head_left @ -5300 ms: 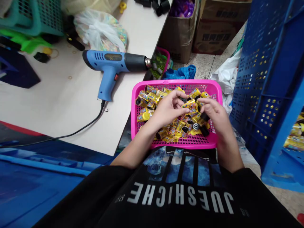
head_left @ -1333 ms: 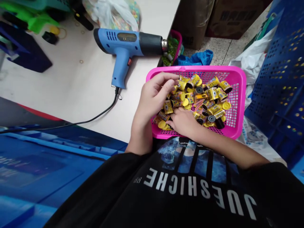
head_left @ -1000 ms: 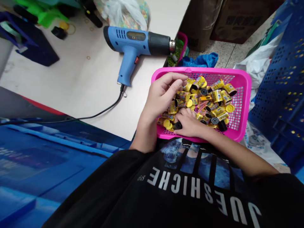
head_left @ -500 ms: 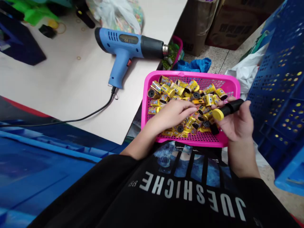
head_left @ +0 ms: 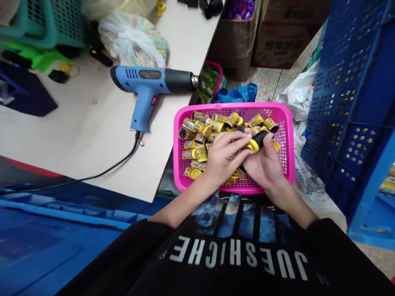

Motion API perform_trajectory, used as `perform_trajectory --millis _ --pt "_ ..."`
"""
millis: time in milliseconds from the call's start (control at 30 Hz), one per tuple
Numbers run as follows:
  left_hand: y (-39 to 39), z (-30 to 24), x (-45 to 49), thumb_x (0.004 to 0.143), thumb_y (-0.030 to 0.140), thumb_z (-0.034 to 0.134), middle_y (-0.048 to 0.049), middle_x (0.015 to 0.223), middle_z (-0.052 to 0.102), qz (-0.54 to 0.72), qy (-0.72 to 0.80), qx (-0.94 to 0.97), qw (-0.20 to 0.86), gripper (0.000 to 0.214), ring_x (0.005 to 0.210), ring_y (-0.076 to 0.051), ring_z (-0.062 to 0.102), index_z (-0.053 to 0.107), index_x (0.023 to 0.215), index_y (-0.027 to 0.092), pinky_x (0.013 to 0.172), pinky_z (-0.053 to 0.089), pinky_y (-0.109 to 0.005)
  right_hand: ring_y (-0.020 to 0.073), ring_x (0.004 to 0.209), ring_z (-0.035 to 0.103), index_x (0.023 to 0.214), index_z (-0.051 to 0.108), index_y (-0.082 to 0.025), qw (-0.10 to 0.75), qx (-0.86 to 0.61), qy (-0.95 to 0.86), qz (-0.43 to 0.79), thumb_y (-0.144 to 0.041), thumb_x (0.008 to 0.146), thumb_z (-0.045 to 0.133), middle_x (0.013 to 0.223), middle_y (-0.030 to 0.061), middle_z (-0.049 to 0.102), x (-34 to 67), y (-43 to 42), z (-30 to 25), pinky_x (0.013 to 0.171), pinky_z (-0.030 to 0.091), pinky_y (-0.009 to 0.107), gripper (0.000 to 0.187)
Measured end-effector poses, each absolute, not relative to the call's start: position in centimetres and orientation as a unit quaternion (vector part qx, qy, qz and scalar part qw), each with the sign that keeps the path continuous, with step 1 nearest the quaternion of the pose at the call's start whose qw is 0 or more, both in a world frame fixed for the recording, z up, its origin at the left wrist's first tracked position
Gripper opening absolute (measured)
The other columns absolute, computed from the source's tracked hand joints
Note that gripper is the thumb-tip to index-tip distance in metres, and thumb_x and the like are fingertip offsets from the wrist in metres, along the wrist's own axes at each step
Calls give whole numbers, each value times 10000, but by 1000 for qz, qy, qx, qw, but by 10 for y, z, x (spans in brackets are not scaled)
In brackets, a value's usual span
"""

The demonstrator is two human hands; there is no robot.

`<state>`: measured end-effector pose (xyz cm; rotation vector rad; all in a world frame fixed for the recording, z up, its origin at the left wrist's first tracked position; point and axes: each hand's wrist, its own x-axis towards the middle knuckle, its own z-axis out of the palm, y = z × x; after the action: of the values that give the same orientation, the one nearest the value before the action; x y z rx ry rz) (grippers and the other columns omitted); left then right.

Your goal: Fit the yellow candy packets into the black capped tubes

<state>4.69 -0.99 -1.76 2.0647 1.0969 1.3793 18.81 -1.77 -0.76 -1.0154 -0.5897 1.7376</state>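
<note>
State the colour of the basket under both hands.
The basket is bright pink; the head view shows it best.

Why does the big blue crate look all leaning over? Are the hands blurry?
Head view: the wide lens tilts the blue crate near the edge; the left hand, right hand and its black tube look sharp; light is soft, without glare.

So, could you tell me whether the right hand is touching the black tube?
Touching: the head view shows the right hand gripping the black tube.
</note>
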Motion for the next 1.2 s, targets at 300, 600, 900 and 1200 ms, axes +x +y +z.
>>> perform_trajectory --millis 300,600,900,1200 --pt "-1 -22 47 881 326 787 -68 1052 713 480 384 752 239 423 976 -179 697 728 1295 259 839 593 -330 265 1261 655 1105 699 -295 475 -421 -247 732 -751 945 402 1178 66 763 189 -16 -8 1023 580 490 568" --pt "-10 -18 49 903 299 758 -41 998 817 469 395 744 265 102 935 -195 769 759 978 230 904 605 -379 256 1215 672 1236 673 -346 484 -415 -256 727 -855 910 310 1304 40 738 192 -13 -12 988 585 485 705" --pt "2 -17 48 848 421 817 -54 1099 799 483 408 655 413 284 1014 -222 751 779 1081 264 937 618 -436 273 1342 597 1184 663 -290 470 -452 -335 680 -831 920 295 1259 95 730 189 -19 -6 1058 546 522 705" --pt "30 23 64 912 594 677 7 1163 753 429 421 699 387 377 1080 -224 738 713 1176 328 904 630 -466 272 1329 624 1107 691 -296 534 -413 -376 635 -571 1012 442 1363 46 686 225 6 48 1051 563 499 383"
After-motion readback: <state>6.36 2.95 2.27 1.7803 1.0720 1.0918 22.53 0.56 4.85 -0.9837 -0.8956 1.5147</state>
